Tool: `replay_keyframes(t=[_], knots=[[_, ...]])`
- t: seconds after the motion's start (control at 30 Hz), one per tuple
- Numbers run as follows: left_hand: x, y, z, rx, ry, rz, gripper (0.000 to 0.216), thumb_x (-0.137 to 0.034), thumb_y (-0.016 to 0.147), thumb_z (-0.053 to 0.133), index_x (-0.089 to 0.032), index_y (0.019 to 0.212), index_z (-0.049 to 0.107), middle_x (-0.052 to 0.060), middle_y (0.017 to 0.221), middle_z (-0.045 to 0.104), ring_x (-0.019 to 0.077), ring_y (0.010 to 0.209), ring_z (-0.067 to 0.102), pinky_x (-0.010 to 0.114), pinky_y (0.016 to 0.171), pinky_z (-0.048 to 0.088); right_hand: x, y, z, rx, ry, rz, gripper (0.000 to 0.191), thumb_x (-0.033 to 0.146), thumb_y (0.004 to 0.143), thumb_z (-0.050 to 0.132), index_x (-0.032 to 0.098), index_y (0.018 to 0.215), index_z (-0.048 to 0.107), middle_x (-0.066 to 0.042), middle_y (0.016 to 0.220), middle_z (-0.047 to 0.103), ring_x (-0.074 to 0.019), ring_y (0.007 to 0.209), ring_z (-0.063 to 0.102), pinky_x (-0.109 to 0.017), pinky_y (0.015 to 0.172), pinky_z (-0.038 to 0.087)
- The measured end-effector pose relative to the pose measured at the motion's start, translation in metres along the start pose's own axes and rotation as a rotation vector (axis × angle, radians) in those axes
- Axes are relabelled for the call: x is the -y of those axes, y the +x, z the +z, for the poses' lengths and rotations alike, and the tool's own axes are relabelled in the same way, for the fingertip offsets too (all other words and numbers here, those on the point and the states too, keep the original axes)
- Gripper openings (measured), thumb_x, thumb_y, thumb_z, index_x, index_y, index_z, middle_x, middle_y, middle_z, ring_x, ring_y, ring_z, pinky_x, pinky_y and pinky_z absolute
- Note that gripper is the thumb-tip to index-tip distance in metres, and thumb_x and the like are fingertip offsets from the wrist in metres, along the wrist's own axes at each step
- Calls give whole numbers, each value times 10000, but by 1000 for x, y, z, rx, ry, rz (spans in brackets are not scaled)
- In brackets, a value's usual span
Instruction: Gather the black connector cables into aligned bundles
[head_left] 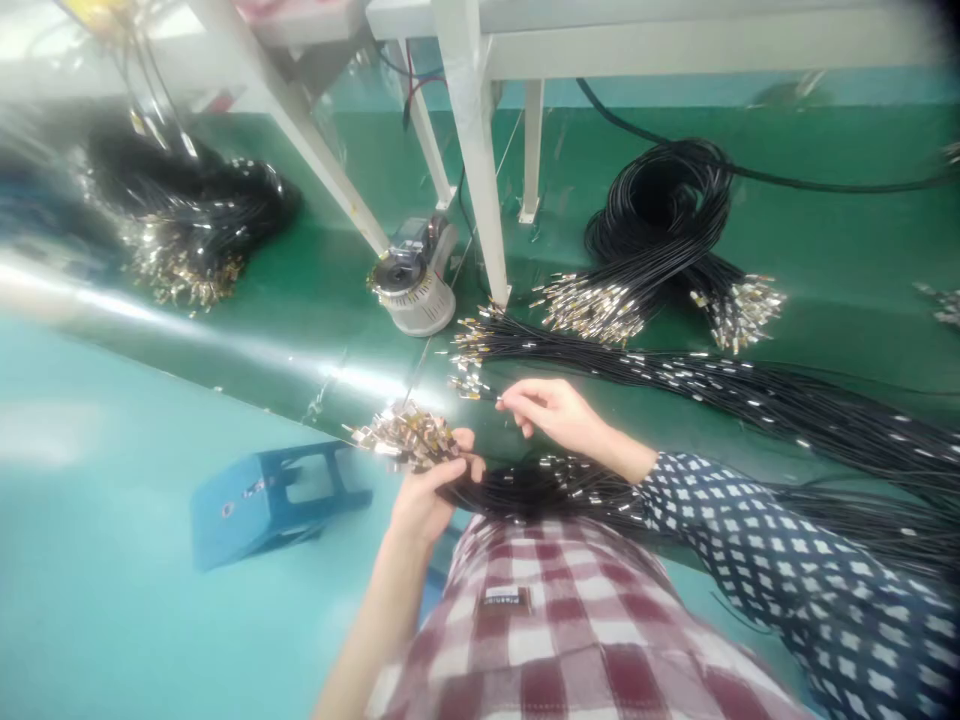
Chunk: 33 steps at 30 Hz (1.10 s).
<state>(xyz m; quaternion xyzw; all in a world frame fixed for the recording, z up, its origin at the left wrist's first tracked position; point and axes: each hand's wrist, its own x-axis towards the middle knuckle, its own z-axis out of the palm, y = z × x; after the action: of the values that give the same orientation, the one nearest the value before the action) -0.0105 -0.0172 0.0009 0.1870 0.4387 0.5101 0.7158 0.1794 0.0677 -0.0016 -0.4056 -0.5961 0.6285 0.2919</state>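
Note:
My left hand (427, 490) is closed around a bundle of thin black cables (517, 488), just behind their gold and silver connector ends (405, 436), which fan out to the left. My right hand (551, 412) pinches the end of a single black cable (472, 392) drawn from the long spread of cables (750, 390) lying across the green bench (315, 300). A dotted dark sleeve covers my right arm. A red and white checked garment fills the bottom of the view.
A coiled cable bundle (660, 230) with metal ends lies at the back right, another heap (187, 220) at the back left. A grey tape dispenser (416, 275) stands by white frame legs (472, 150). A blue foot pedal (277, 500) sits on the teal floor.

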Motion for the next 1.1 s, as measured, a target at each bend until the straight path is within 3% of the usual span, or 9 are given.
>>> replay_keyframes(t=[0.1,0.2,0.33,0.43,0.57,0.7,0.8,0.97,1.1], knots=[[0,4,4,-10,33,33,158,-177,626,749,-146,767,684,58,995,651,139,617,592,296,628,440,3,-7,12,65,-79,47,293,393,901,529,153,822,678,10,595,613,-105,506,579,-213,529,448],[2,7,7,-36,39,76,126,-175,652,726,-139,766,684,66,969,667,129,606,586,289,636,452,-8,-17,7,123,-301,-26,284,357,927,516,173,802,692,-5,649,663,-121,589,614,-228,604,450],[7,7,4,-100,-6,84,105,-173,661,715,-144,759,690,53,925,670,119,587,578,280,622,459,-48,-42,-36,132,-645,-191,260,379,924,537,209,872,726,-51,873,698,-178,818,633,-292,762,455],[8,6,1,-102,-29,68,109,-166,656,714,-147,762,696,54,948,678,116,579,575,279,609,465,-66,-53,-59,105,-710,-155,267,399,924,530,216,914,725,-69,947,675,-195,891,617,-321,819,461],[5,7,3,-89,-34,45,110,-161,640,724,-140,746,700,52,937,688,115,588,579,272,627,478,-40,-39,-24,94,-580,-237,248,388,906,568,208,1019,696,-72,1009,620,-190,965,576,-321,885,447],[4,5,2,-104,-66,14,123,-164,637,728,-134,750,692,51,798,693,119,598,583,254,644,477,5,-9,16,206,-439,-313,251,305,956,494,193,894,709,-27,850,589,-136,796,554,-261,768,442],[6,3,0,-116,-92,-20,136,-185,648,722,-133,769,687,32,640,647,138,605,589,246,622,464,24,5,16,175,-409,-327,274,282,960,482,164,840,698,-14,785,546,-123,749,515,-238,717,416],[5,5,2,-196,-124,-13,172,-130,574,754,-122,733,689,31,706,686,146,610,613,274,663,488,40,23,18,100,-646,-355,256,257,918,526,159,742,683,-24,840,521,-126,767,479,-245,698,361],[4,10,-1,-282,-148,-49,319,-77,518,775,-139,825,714,29,783,727,180,746,662,295,782,501,53,40,31,325,-642,-229,320,200,894,524,137,592,608,-10,712,560,-94,628,479,-232,623,351]])
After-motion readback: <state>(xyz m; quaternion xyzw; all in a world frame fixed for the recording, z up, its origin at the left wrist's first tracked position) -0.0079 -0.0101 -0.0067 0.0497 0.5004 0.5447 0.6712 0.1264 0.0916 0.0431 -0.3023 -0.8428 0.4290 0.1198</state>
